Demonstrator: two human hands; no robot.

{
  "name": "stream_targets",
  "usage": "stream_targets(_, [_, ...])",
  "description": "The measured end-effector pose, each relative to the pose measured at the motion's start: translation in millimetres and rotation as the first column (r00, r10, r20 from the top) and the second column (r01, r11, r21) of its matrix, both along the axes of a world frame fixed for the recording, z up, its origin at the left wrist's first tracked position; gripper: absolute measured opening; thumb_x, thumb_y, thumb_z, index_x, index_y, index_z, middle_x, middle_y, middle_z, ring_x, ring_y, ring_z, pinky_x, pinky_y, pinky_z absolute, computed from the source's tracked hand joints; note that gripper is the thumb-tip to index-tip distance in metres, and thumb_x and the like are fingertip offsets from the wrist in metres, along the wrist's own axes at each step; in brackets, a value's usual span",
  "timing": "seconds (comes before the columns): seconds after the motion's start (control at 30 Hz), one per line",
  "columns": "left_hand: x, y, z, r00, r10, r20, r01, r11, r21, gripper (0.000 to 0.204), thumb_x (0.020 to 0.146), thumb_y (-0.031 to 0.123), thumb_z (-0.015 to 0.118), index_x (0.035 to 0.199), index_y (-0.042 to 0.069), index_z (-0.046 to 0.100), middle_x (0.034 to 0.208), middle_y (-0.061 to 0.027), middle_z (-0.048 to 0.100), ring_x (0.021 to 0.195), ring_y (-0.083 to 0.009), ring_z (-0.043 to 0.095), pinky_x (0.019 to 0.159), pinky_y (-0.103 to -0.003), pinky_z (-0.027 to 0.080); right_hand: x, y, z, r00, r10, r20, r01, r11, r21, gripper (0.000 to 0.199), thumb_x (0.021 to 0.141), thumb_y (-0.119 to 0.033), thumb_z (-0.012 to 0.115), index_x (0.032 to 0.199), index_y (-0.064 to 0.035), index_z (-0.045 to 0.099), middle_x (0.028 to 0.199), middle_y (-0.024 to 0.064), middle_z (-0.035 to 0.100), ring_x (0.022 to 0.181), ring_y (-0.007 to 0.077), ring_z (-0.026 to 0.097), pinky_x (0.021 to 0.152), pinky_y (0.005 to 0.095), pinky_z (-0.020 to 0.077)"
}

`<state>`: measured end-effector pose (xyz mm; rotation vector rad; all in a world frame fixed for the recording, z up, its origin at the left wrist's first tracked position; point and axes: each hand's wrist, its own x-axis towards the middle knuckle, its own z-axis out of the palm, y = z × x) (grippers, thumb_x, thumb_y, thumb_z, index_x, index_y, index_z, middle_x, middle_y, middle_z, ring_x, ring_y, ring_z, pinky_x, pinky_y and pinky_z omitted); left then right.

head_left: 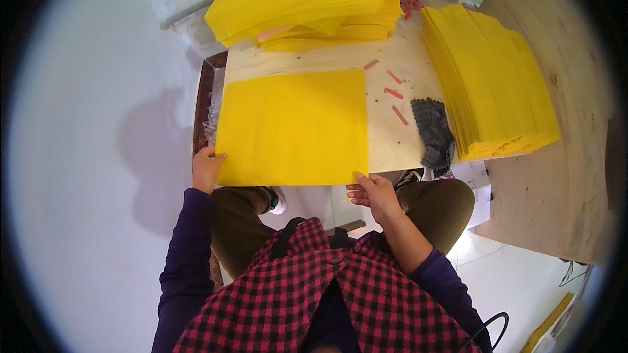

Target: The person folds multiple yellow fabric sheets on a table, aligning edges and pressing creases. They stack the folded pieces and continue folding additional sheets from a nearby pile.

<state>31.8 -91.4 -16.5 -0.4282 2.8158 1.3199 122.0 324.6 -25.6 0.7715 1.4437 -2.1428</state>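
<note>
Floor, pale and bare, fills the left side, with the shadow of the person on it. Next comes the left hand, which grips the near left corner of a yellow sheet; the fingers are curled closed on the edge, with the thumb on top. This sheet lies flat on the near part of a light wooden table, its near edge along the table's edge, and it is square to the person. Behind it, at the far side of the table, there is a loose pile of yellow sheets with a little pink between some layers. The right hand holds the near right corner of the flat sheet; the thumb lies on top and the fingers are bent underneath, so this hand is closed on the sheet too. Right of the sheet, a few small pink strips lie scattered on the bare wood. Beside them is a dark grey cloth, crumpled, touching the foot of a neat stack of yellow sheets at the right end of the table. Below, the person wears a red and black checked apron.
</note>
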Motion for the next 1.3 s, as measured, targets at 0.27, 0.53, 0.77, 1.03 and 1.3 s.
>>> stream_targets(0.27, [4, 2, -10, 0.994, 0.099, -0.038, -0.098, 0.995, 0.030, 0.027, 0.076, 0.005, 0.074, 0.100, -0.001, 0.064, 0.081, -0.0065, 0.062, 0.070, -0.0152, 0.059, 0.063, -0.028, 0.048, -2, -1, 16, 0.970, 0.141, -0.196, -0.088, 0.963, 0.254, 0.023, 0.095, -0.021, 0.055, 0.089, 0.0009, 0.059, 0.073, 0.0113, 0.067, 0.059, 0.0153, 0.065, 0.051, 0.0265, 0.0510])
stream_targets(0.53, [5, 9, -12, 0.993, 0.107, 0.041, -0.111, 0.988, 0.106, 0.021, 0.079, -0.001, 0.069, 0.099, -0.002, 0.061, 0.084, -0.0057, 0.062, 0.072, -0.0150, 0.059, 0.066, -0.027, 0.047, -21, -5, 53, 0.777, 0.475, -0.414, 0.037, 0.622, 0.782, 0.020, 0.087, -0.017, 0.059, 0.077, -0.0011, 0.055, 0.066, 0.0193, 0.061, 0.060, 0.0352, 0.063, 0.054, 0.0435, 0.0487])
stream_targets(0.77, [12, 32, -3, 0.994, 0.100, -0.035, -0.090, 0.970, 0.224, 0.008, 0.088, 0.001, 0.059, 0.095, -0.002, 0.058, 0.089, -0.0067, 0.063, 0.075, -0.0153, 0.060, 0.067, -0.029, 0.048, -19, -4, 81, 0.643, 0.599, -0.478, 0.229, 0.444, 0.866, 0.018, 0.086, -0.019, 0.061, 0.079, -0.0029, 0.057, 0.069, 0.0210, 0.060, 0.067, 0.0414, 0.060, 0.059, 0.0491, 0.0478])
stream_targets(1.03, [16, 44, -1, 0.984, 0.131, 0.122, -0.175, 0.840, 0.513, 0.014, 0.087, 0.000, 0.057, 0.100, -0.004, 0.063, 0.092, -0.0089, 0.066, 0.079, -0.0180, 0.064, 0.071, -0.029, 0.050, -29, 27, 38, 0.916, 0.107, -0.386, 0.082, 0.894, 0.441, 0.018, 0.093, -0.014, 0.055, 0.089, 0.0023, 0.060, 0.065, 0.0129, 0.063, 0.055, 0.0202, 0.063, 0.051, 0.0311, 0.0509])
stream_targets(1.3, [6, 61, 32, 0.980, 0.128, 0.149, -0.194, 0.760, 0.621, 0.017, 0.090, 0.001, 0.054, 0.103, -0.004, 0.063, 0.095, -0.0099, 0.068, 0.082, -0.0192, 0.066, 0.074, -0.030, 0.053, -34, 46, 33, 0.966, 0.004, -0.260, 0.065, 0.965, 0.254, 0.018, 0.096, -0.020, 0.054, 0.092, -0.0025, 0.058, 0.073, 0.0099, 0.066, 0.058, 0.0145, 0.063, 0.053, 0.0251, 0.0516])
